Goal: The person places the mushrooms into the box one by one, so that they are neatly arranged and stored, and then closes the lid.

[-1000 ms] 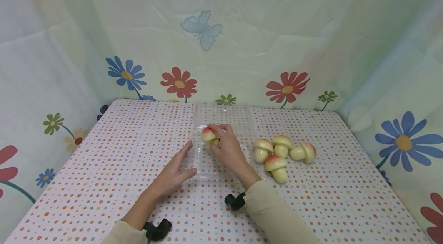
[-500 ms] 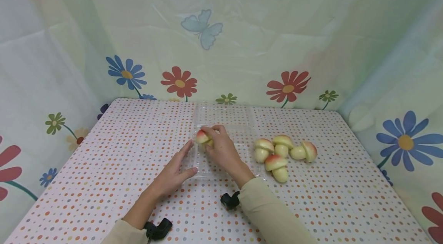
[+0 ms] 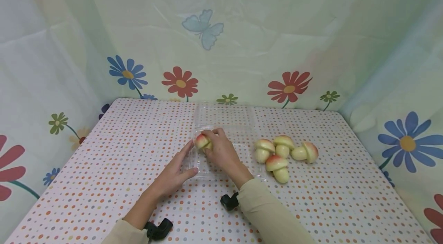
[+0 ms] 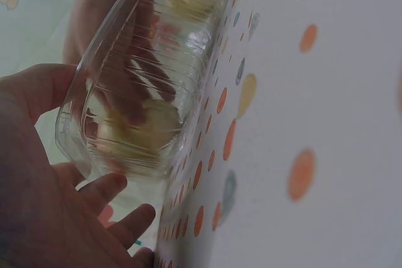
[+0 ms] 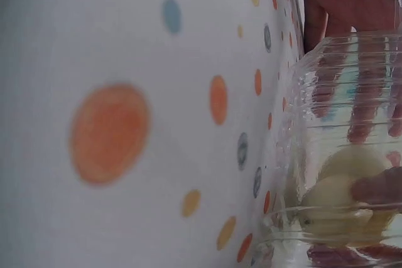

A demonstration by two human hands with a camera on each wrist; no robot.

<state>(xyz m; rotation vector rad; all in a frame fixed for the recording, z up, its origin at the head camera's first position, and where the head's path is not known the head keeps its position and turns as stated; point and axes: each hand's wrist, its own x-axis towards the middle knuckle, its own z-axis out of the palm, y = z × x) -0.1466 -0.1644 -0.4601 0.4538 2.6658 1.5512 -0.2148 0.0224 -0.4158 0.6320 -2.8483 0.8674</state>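
Observation:
My right hand (image 3: pixel 223 152) reaches into a clear plastic clamshell box (image 3: pixel 242 167) and grips a mushroom (image 3: pixel 202 141) with a red-tinged cap and pale yellow stem. The mushroom is close to the box's left wall; fingers partly cover it. Through the ribbed plastic, the left wrist view shows the mushroom (image 4: pixel 135 133) low in the box, close to its floor. My left hand (image 3: pixel 173 175) is spread at the box's left side, fingers extended and thumb near the front left corner. In the right wrist view, the mushroom's rounded pale stem (image 5: pixel 336 199) faces the camera, behind plastic.
Several similar mushrooms (image 3: pixel 277 164) lie grouped on the dotted tablecloth (image 3: pixel 332 194) just right of the box. The box's clear lid (image 3: pixel 225 115) lies opened back toward the rear edge of the table. A flowered curtain (image 3: pixel 242 44) encloses the back and sides.
My right hand has carried the mushroom left and slightly nearer, up to the box's left wall. My left hand has stayed in place beside the box.

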